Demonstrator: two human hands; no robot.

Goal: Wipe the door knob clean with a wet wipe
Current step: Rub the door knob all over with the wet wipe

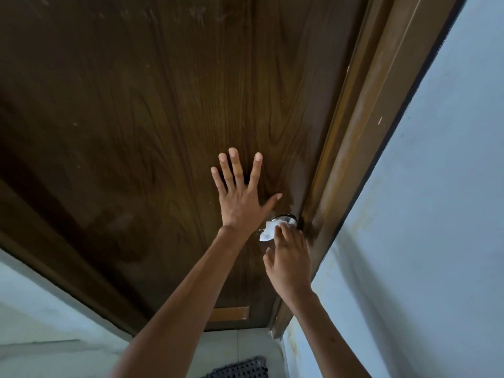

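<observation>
The right hand point(289, 257) presses a small crumpled white wet wipe point(267, 231) against the round shiny silver metal door knob point(285, 220). Its grip is closed on the wipe, with the fingertips point(283, 227) bunched over the cloth and the thumb spread out below. The wipe is bunched into an irregular wad, bright white with soft folds, and most of it sticks out to the left of the fingertips. The knob sits directly beyond the fingertips; only its upper rim and a curved strip of its polished face show, catching light, while the rest is hidden behind wipe and fingers.

The left hand point(240, 195) lies flat on the dark brown wood-grain door point(152, 110), just left of and above the right hand's grip, holding nothing, its fingers spread wide apart and its thumb pointing toward the knob. Its wrist passes close beside the wipe.

Immediately right of the right hand runs the lighter brown wooden door frame point(362, 148), and further right stands a pale blue painted wall point(441, 214). Below both forearms, a dark grey perforated floor mat point(240, 368) lies on the floor.
</observation>
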